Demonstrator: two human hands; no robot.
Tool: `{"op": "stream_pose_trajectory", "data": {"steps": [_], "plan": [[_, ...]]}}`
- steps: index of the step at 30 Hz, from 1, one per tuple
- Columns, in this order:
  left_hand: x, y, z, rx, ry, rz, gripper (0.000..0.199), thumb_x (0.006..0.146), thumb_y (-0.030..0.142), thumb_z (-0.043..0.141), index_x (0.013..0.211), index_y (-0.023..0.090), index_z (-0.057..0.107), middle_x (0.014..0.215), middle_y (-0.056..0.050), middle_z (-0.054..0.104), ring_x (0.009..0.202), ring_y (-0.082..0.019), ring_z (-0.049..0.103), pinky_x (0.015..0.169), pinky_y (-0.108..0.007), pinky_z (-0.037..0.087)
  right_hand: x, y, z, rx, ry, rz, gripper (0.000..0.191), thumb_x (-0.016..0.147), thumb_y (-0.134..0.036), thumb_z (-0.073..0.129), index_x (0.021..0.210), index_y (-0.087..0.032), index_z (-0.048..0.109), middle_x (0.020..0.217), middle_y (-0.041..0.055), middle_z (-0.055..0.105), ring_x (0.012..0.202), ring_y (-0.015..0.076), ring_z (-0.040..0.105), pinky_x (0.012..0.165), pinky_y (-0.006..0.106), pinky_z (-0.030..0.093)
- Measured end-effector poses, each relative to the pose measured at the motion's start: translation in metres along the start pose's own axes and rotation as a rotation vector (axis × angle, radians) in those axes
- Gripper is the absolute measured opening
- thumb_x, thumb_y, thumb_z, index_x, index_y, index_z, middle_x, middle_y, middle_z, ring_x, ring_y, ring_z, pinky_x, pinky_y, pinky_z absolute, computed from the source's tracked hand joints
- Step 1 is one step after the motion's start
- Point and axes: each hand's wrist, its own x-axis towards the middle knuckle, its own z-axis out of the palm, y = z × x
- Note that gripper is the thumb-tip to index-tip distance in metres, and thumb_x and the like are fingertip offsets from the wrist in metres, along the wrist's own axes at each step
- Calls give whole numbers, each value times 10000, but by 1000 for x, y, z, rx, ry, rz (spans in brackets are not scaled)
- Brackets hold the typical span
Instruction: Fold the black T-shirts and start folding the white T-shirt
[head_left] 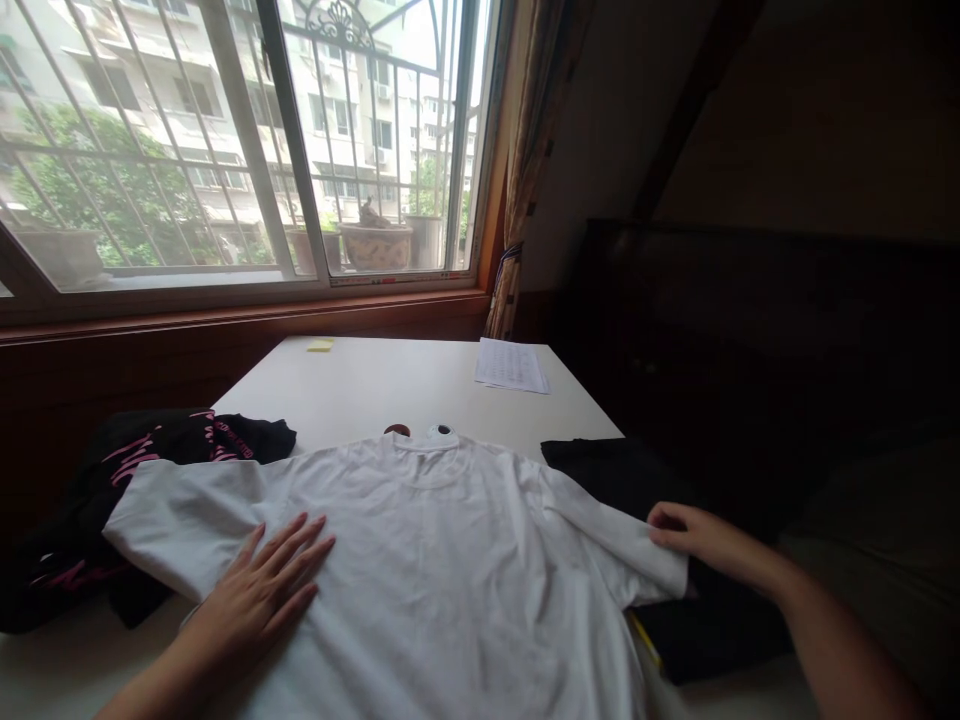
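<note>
A white T-shirt (435, 580) lies spread out with its collar toward the window and a sleeve out to each side. Fingers extended, my left hand (266, 590) rests flat on the shirt near its left sleeve. At the opposite side, my right hand (697, 540) pinches the upper edge of the right sleeve near its cuff. Wrinkles run down the shirt's right half. A black garment with pink lettering (255, 435) lies bunched partly under the left sleeve. Beneath the right sleeve is a black cloth (720, 640). The shirt's lower hem is out of frame.
The white table (390, 380) reaches toward a barred window (375, 150). Printed papers (512, 366) and a yellow slip (320, 345) lie at its far end. Behind the collar, a brown round object (397, 430) and a white round one (441, 431) peek out.
</note>
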Motion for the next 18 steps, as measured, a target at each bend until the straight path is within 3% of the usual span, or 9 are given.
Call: {"op": "stream_pose_trajectory", "data": {"steps": [5, 10, 14, 18], "plan": [[7, -1, 2, -9, 2, -13, 595, 1007, 496, 454, 1560, 411, 252, 1605, 29, 367, 1464, -247, 361, 1226, -481, 149, 19, 3, -22, 45, 86, -26, 337, 771, -530, 612, 894, -222, 670, 873, 45, 705, 838, 226, 632, 696, 292, 488], [12, -2, 2, -37, -2, -30, 571, 1015, 491, 434, 1555, 410, 268, 1605, 28, 367, 1467, -241, 357, 1224, -473, 168, 44, -2, -32, 100, 153, 54, 343, 785, -491, 577, 965, -211, 659, 856, 62, 713, 753, 212, 642, 600, 283, 469], [13, -4, 6, -44, -12, -55, 563, 1017, 491, 430, 1553, 408, 280, 1608, 20, 365, 1466, -245, 357, 1225, -487, 154, 66, 3, -35, 56, 274, 50, 330, 778, -387, 564, 1018, -184, 665, 939, 102, 738, 865, 245, 683, 726, 319, 515], [20, -10, 16, -60, -10, -111, 522, 1021, 486, 412, 1533, 408, 339, 1593, 5, 398, 1453, -259, 377, 1206, -522, 197, 79, 18, -31, -110, 314, 30, 300, 749, -281, 586, 1019, -194, 685, 1020, 112, 740, 956, 268, 696, 838, 344, 517]]}}
